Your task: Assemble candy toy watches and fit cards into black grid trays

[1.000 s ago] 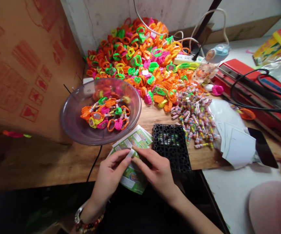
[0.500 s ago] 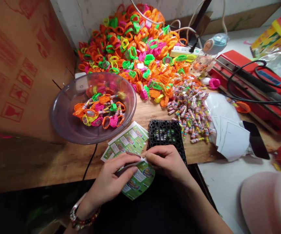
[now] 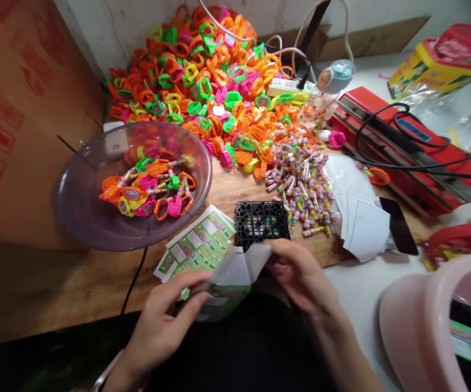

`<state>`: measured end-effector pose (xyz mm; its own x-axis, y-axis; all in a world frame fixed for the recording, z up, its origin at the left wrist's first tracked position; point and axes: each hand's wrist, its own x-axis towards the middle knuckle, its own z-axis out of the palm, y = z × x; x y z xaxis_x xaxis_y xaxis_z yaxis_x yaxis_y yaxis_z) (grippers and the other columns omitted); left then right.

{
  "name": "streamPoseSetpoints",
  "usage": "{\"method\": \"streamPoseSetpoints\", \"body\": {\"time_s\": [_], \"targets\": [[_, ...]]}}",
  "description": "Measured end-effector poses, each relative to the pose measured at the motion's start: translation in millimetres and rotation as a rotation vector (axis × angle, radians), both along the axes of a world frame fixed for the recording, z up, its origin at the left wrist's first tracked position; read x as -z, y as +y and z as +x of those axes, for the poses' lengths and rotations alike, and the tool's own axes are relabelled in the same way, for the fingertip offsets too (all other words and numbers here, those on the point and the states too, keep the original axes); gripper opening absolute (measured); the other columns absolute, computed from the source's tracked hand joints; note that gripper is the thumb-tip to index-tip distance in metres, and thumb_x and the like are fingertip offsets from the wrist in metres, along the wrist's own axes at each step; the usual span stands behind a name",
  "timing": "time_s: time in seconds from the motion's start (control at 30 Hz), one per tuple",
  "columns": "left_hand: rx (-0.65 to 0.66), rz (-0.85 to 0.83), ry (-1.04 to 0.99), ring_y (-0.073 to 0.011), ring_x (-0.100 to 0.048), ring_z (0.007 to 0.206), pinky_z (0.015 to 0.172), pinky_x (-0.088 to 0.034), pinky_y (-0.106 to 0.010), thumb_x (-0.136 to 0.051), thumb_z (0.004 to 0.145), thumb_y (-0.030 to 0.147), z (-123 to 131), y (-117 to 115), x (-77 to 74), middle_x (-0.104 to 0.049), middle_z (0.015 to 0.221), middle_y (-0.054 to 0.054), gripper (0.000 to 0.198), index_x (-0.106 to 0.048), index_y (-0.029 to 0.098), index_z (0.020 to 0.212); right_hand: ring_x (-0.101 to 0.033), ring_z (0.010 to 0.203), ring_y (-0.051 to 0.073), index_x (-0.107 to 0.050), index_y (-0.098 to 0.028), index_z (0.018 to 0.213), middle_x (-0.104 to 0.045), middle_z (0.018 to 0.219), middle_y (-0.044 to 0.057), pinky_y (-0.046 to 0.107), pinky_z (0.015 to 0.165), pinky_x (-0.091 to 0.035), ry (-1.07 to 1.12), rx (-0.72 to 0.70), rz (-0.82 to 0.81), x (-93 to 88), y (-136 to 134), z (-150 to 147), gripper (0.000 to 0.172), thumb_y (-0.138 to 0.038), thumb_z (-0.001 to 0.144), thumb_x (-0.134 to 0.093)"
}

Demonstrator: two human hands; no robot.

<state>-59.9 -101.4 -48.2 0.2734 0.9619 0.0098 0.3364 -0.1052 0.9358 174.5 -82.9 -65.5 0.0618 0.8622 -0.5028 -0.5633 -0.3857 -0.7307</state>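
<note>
A green printed label sheet (image 3: 228, 298) is bent between my hands just off the table's front edge, its white side (image 3: 233, 270) partly turned up. My left hand (image 3: 168, 316) pinches its left edge between thumb and fingers. At the sheet's upper right, my right hand (image 3: 298, 269) grips a raised white flap with its fingertips; motion blurs it a little. Beyond the hands lies a black plastic lattice tray (image 3: 262, 215) with green print showing through it. More green label sheets (image 3: 197, 239) lie fanned out on the wood to its left.
A purple translucent bowl (image 3: 72, 218) holds colourful toy watches and candies. Behind it rises a pile of toy watches (image 3: 203, 87). Wrapped candies (image 3: 304, 190), white paper pieces (image 3: 366, 226), a red sealing machine (image 3: 407, 147) and a pink bucket (image 3: 407, 321) stand to the right. A cardboard box (image 3: 27, 136) borders the left.
My hands have moved apart, the right one lifting a corner of the sheet so that more of its white side shows. The camera view has shifted to the right.
</note>
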Motion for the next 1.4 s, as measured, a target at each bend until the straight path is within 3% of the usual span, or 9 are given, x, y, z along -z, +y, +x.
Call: {"method": "streamPoseSetpoints", "body": {"time_s": [0.1, 0.2, 0.3, 0.4, 0.57, 0.73, 0.93, 1.17, 1.4], "targets": [[-0.242, -0.261, 0.046, -0.0237, -0.071, 0.087, 0.072, -0.058, -0.032, -0.063, 0.08, 0.036, -15.5, 8.1, 33.6, -0.074, 0.102, -0.01, 0.042, -0.062, 0.016, 0.117, -0.064, 0.061, 0.012, -0.07, -0.019, 0.07, -0.07, 0.069, -0.002, 0.024, 0.061, -0.054, -0.182, 0.423, 0.074, 10.4, 9.5, 28.6, 0.023, -0.035, 0.06, -0.081], [-0.361, -0.127, 0.416, -0.0318, -0.068, 0.094, 0.081, -0.055, -0.046, -0.055, 0.083, 0.035, -20.8, 18.6, 63.8, -0.07, 0.109, -0.018, 0.044, -0.06, 0.01, 0.119, -0.067, 0.068, 0.014, -0.071, -0.018, 0.081, -0.072, 0.078, 0.001, 0.028, 0.068, -0.056, -0.862, 0.712, 0.32, 21.8, 13.5, 37.7, 0.014, -0.032, 0.076, -0.072], [-0.366, 0.274, 0.871, -0.0355, -0.061, 0.106, 0.089, -0.047, -0.054, -0.049, 0.089, 0.025, -5.0, 20.0, 69.1, -0.064, 0.121, -0.021, 0.033, -0.064, 0.011, 0.114, -0.07, 0.086, 0.018, -0.072, -0.019, 0.093, -0.075, 0.092, 0.005, 0.033, 0.085, -0.055, -1.603, 0.569, 0.718, 30.6, 15.2, 23.5, 0.012, -0.019, 0.082, -0.068], [-0.096, 0.59, 0.853, -0.029, -0.059, 0.108, 0.092, -0.048, -0.045, -0.051, 0.091, 0.022, 26.3, 13.5, 57.9, -0.066, 0.12, -0.016, 0.03, -0.062, 0.013, 0.117, -0.069, 0.097, 0.019, -0.07, -0.016, 0.104, -0.075, 0.097, 0.008, 0.032, 0.091, -0.054, -1.878, 0.302, 0.953, 38.4, 19.1, 3.3, 0.022, -0.01, 0.084, -0.062], [0.264, 0.711, 0.676, -0.0297, -0.048, 0.128, 0.103, -0.044, -0.047, -0.053, 0.091, 0.037, 66.5, 3.7, 57.8, -0.057, 0.135, -0.014, 0.043, -0.056, 0.014, 0.127, -0.068, 0.102, 0.022, -0.071, -0.017, 0.106, -0.074, 0.103, 0.01, 0.037, 0.093, -0.055, -1.805, -0.019, 0.865, 52.4, 21.0, -6.5, 0.025, -0.016, 0.092, -0.05], [0.273, 0.733, 0.678, -0.0296, -0.05, 0.128, 0.102, -0.047, -0.048, -0.051, 0.092, 0.025, 70.1, 2.2, 74.7, -0.058, 0.135, -0.01, 0.035, -0.057, 0.016, 0.126, -0.062, 0.115, 0.026, -0.068, -0.018, 0.115, -0.069, 0.115, 0.012, 0.045, 0.101, -0.05, -1.626, -0.228, 0.765, 62.4, 19.2, 0.0, 0.031, -0.019, 0.094, -0.046], [0.261, 0.732, 0.677, -0.0284, -0.053, 0.126, 0.102, -0.049, -0.046, -0.051, 0.092, 0.02, 69.4, 3.7, 73.0, -0.062, 0.131, -0.009, 0.029, -0.061, 0.017, 0.119, -0.061, 0.115, 0.028, -0.068, -0.011, 0.115, -0.067, 0.118, 0.017, 0.043, 0.101, -0.05, -1.7, -0.377, 0.731, 56.5, 14.6, 1.4, 0.034, -0.022, 0.095, -0.043], [0.267, 0.795, 0.682, -0.0309, -0.053, 0.125, 0.098, -0.052, -0.046, -0.046, 0.093, 0.015, 69.8, 3.6, 75.8, -0.061, 0.131, -0.013, 0.033, -0.059, 0.013, 0.123, -0.016, 0.146, 0.024, -0.013, -0.017, 0.153, -0.024, 0.156, 0.01, 0.052, 0.117, -0.021, -1.488, -0.858, 0.799, 37.2, 9.0, 12.1, 0.071, -0.053, 0.096, -0.035], [0.247, 0.784, 0.733, -0.0312, -0.055, 0.123, 0.098, -0.05, -0.045, -0.056, 0.089, 0.017, 72.8, 0.8, 70.1, -0.059, 0.132, -0.014, 0.037, -0.057, 0.014, 0.126, -0.017, 0.145, 0.03, -0.006, -0.015, 0.153, -0.019, 0.157, 0.018, 0.059, 0.113, -0.02, -1.694, -0.473, 0.37, 68.8, 29.2, 51.0, 0.073, -0.056, 0.096, -0.028]]}}
